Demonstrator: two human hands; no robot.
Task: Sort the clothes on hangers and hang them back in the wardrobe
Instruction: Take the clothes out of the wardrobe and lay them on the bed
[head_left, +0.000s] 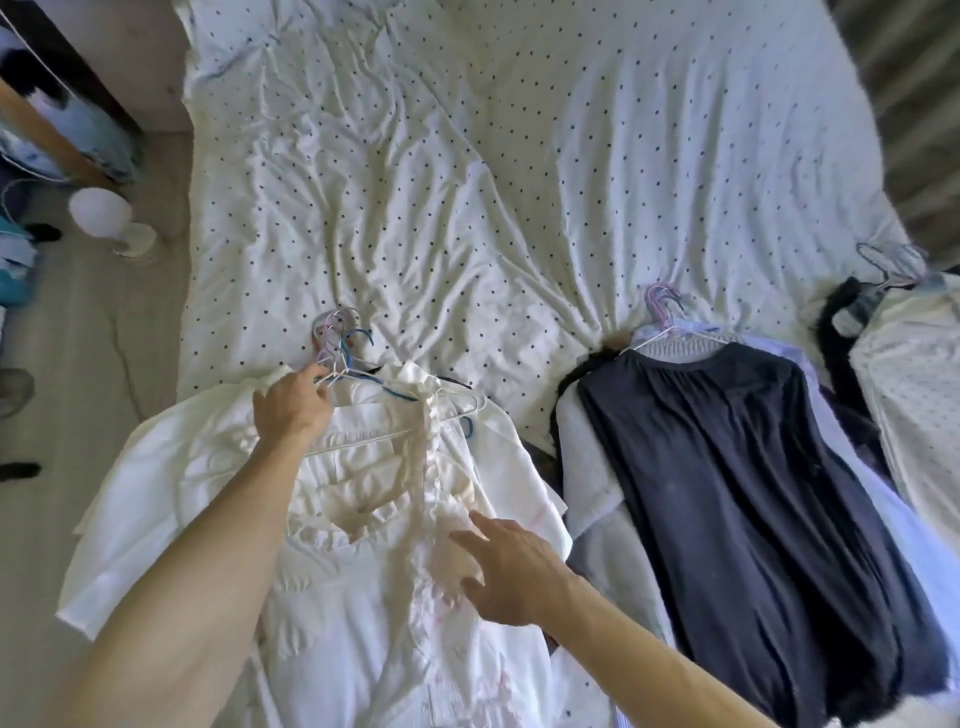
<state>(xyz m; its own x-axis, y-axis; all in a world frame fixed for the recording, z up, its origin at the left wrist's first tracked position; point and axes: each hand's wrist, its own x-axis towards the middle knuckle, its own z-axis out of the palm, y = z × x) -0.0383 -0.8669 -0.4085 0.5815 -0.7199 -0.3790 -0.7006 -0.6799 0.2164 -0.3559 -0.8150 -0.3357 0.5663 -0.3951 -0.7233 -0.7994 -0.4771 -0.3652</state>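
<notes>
White garment pile, lower left of frame, on bed. Left grip pinches the bundled hanger hooks. Right grip is open, resting on the fabric. Risk: the hooks look tangled, so lifting may drag several hangers and shed blouses. Dark pile at lower right.

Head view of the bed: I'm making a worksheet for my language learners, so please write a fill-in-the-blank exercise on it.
1. The left hand grips a bunch of ____ atop the white blouse.
2. The right hand rests open on the blouse, holding ____.
3. The navy top lies to the blouse's ____.
Missing words: hangers, nothing, right.
</notes>
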